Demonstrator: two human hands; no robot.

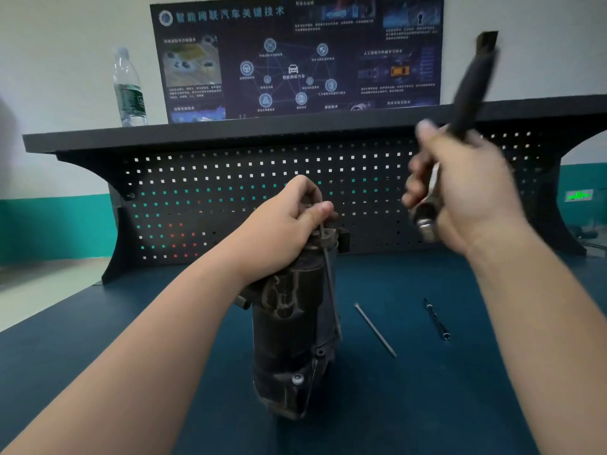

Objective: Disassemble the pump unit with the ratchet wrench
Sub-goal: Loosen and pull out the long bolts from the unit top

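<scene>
The dark, dirty pump unit point(292, 336) stands upright on the blue table mat at the centre. My left hand point(289, 221) rests on its top and pinches the head of a long bolt point(328, 267) that runs down the unit's right side. My right hand point(466, 188) is raised to the right, blurred, and grips the ratchet wrench point(469, 93). The wrench's black handle points up, and its metal socket head point(425, 223) points down below my palm.
A long loose bolt point(376, 330) and a short dark tool bit point(436, 318) lie on the mat right of the unit. A black pegboard with a shelf point(295, 126) stands behind. A water bottle point(128, 87) and a poster sit on the shelf.
</scene>
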